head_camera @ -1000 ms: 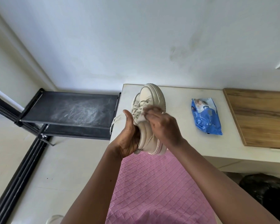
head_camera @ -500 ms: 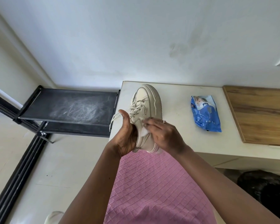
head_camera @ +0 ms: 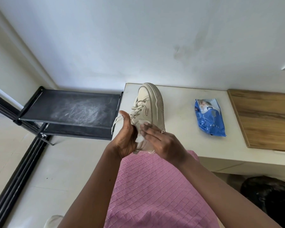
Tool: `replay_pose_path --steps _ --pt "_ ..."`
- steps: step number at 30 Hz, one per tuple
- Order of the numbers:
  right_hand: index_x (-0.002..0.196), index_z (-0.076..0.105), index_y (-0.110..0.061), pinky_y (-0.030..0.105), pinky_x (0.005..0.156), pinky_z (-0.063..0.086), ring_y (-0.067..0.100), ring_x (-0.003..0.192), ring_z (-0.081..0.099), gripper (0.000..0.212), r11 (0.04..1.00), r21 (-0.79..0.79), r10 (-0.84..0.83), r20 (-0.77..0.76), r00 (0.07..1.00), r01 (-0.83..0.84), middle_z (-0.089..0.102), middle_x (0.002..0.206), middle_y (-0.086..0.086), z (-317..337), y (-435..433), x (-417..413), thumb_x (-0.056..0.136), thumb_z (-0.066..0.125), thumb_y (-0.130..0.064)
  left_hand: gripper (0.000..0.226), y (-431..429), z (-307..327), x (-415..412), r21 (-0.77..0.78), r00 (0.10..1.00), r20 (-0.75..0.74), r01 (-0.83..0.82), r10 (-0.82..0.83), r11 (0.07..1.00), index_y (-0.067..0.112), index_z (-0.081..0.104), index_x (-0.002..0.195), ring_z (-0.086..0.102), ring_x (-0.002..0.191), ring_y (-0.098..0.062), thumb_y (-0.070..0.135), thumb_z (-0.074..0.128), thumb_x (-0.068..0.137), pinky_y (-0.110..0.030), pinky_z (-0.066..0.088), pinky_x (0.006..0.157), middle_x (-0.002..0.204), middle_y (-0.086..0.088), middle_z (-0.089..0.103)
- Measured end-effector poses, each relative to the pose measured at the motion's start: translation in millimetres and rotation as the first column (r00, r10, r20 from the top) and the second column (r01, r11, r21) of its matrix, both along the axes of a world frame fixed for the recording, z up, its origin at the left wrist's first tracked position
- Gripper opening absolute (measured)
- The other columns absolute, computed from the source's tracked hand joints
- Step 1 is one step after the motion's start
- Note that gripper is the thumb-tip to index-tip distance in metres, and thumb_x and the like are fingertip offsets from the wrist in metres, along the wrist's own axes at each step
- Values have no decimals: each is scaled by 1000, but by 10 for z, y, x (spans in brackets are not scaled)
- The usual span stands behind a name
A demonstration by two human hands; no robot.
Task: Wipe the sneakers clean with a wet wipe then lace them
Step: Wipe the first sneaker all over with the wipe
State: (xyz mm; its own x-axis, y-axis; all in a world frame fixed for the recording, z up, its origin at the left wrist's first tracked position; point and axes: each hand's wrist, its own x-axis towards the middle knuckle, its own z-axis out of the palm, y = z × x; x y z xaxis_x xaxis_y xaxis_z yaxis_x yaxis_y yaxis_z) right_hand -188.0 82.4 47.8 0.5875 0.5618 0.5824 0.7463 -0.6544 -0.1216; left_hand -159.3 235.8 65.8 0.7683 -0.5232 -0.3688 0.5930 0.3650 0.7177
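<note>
A beige chunky-soled sneaker is held on its side over the near left corner of the white table, toe pointing away. My left hand grips its heel end, thumb up beside the laces. Straight fingers of my right hand press a white wet wipe flat against the sneaker's side near the heel. Loose lace ends hang off to the left. No second sneaker is in view.
A blue pack of wet wipes lies on the table to the right of the sneaker. A wooden board covers the table's right end. A black shelf rack stands left of the table. A black bag sits low right.
My right hand has slid the wipe down the sneaker's side from near the laces toward the heel, its fingers now flatter. The left hand keeps its hold.
</note>
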Motion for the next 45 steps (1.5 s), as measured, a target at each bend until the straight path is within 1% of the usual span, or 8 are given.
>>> replay_pose_path --steps 3,5,14,21,25,31,37,45 --pt "104 70 0 32 83 56 25 106 64 24 986 32 -165 27 986 164 67 111 14 150 12 188 85 54 2 96 -25 27 -39 -4 1000 -1 14 -14 1000 18 47 133 65 106 -24 79 18 65 -36 51 92 124 -15 62" --pt "98 72 -1 34 76 58 25 102 66 26 959 90 -267 -17 964 267 69 107 13 242 90 267 87 49 -5 86 -63 44 -73 -27 1000 11 -19 19 999 25 51 127 58 117 -23 77 18 67 -39 44 100 127 -9 61" --pt "115 63 3 31 105 41 25 124 50 31 994 101 62 -100 993 -52 59 124 17 15 72 -103 86 54 1 107 35 -63 -1 -62 999 -44 -3 0 998 2 62 112 68 82 -25 87 17 64 -31 58 64 102 -18 63" --pt "90 72 3 34 74 58 23 96 68 29 991 130 -22 -71 997 31 71 98 14 286 95 189 81 45 4 88 7 -61 -33 -133 988 -126 -104 88 986 6 55 124 56 119 -26 72 28 72 -37 41 103 128 -20 57" --pt "90 72 2 35 71 59 24 94 68 34 971 170 -153 -105 983 169 71 100 13 310 236 180 81 40 -1 84 -24 -56 -38 -120 988 -117 -114 100 986 12 53 126 61 113 -23 71 28 71 -37 40 102 123 -15 62" --pt "102 69 5 34 88 54 26 105 64 38 998 52 45 44 998 -48 68 108 17 47 124 -95 100 32 -1 99 13 -95 -29 -103 989 -121 -101 89 989 -1 63 110 68 88 -26 80 20 73 -31 59 75 99 -21 66" --pt "102 70 2 33 83 56 23 103 66 30 998 56 -6 39 999 3 69 107 14 105 18 119 96 40 0 92 -42 -64 -68 -118 985 -142 -112 95 987 4 56 124 62 111 -26 74 21 76 -36 44 100 124 -22 59" --pt "97 72 2 29 88 53 23 102 66 33 985 146 -94 18 995 91 70 102 12 212 178 73 96 40 -4 87 -92 33 -69 38 998 -15 -63 63 997 9 56 118 65 103 -20 73 20 71 -25 55 85 113 -15 66"
